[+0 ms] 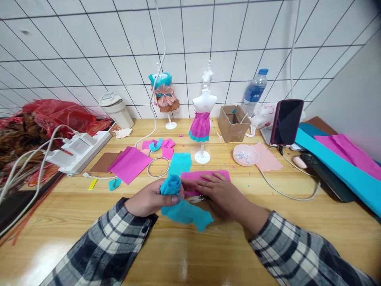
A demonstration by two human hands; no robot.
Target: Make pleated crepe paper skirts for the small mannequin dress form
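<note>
My left hand (151,197) is closed on blue crepe paper (171,184), gathered at the top into a rolled, flower-like bunch; a loose strip of it trails to the right over the table. My right hand (222,192) lies palm down with its fingers stretched over a folded magenta paper (205,174). Beside that palm a pair of scissors (199,198) shows its blades and part of a dark patterned handle; the rest is hidden. Behind the hands a flat blue strip (180,163) lies near a small white dress form (204,104) wearing a magenta skirt (200,125) with a blue hem.
A second dressed form (164,93) stands at the back. Around the table are a cardboard box (234,125), a pink dish (245,155) of beads, a phone (287,122), a water bottle (255,93), a cup (117,111), a power strip (80,151) with cables, and magenta paper (130,163).
</note>
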